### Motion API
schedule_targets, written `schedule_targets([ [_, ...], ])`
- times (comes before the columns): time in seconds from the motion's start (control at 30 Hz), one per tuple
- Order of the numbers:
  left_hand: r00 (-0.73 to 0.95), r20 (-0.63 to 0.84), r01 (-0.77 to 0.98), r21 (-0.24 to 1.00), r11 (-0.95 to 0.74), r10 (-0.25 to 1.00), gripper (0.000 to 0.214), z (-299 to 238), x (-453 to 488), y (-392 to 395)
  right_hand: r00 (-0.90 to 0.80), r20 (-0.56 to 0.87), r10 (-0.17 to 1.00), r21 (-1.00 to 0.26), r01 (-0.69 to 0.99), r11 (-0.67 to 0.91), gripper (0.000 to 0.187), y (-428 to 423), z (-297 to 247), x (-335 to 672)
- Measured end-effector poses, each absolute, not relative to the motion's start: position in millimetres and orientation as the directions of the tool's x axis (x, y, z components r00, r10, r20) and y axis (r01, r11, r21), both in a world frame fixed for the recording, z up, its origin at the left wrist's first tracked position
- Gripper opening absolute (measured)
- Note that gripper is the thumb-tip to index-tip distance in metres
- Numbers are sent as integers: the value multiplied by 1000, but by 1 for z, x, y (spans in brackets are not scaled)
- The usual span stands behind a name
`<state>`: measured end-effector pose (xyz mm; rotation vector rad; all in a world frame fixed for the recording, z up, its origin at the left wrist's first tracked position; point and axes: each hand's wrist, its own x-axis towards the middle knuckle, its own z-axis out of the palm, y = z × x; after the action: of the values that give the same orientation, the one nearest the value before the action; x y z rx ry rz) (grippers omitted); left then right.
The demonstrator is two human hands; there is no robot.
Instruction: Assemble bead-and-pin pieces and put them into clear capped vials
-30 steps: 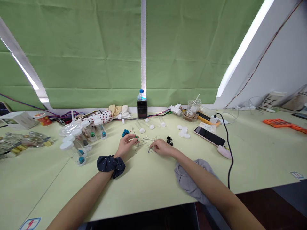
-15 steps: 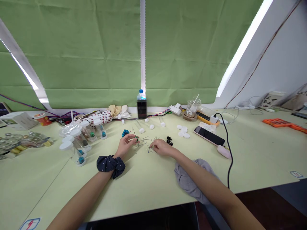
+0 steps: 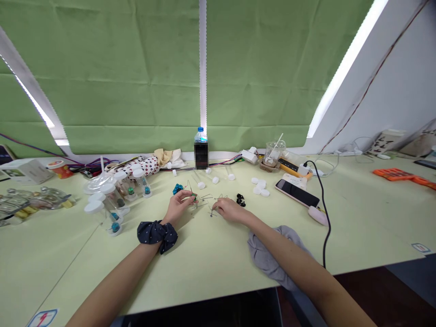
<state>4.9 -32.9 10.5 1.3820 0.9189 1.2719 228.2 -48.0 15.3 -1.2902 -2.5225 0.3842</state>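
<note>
Green fabric blinds (image 3: 102, 68) hang behind the pale green tabletop (image 3: 51, 268), which is crowded along its far side. A water bottle (image 3: 200, 135) stands at the back, its label a dark blurred block. Clear vials with white caps (image 3: 114, 202) lie to the left, and a phone (image 3: 297, 193) lies to the right. A grey cloth (image 3: 269, 254) sits beneath our right forearm. Closer in, we see white bottle caps (image 3: 260, 186), a small heap of black beads (image 3: 240, 200) and a blue-green cluster of beads (image 3: 177, 189). Our left hand (image 3: 177, 206), with a navy dotted scrunchie (image 3: 157, 236) at the wrist, is curled, its fingertips pinching a thin bent wire (image 3: 195, 203) carrying a green bead (image 3: 194, 196). Our right hand (image 3: 231, 210) comes in from the other side, fingers loosely bunched, their tips at a second wire (image 3: 211, 211); we cannot tell whether they grip it. More fine wires (image 3: 206, 198) lie between the hands, too thin to trace clearly.
</note>
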Motion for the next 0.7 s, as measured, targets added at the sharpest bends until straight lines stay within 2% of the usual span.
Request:
schedule_targets([
  [0.7,167,225,-93,973,-212,960,34,11,5,-33,-539,131,832,-365,754,546,27,-47,11,227],
])
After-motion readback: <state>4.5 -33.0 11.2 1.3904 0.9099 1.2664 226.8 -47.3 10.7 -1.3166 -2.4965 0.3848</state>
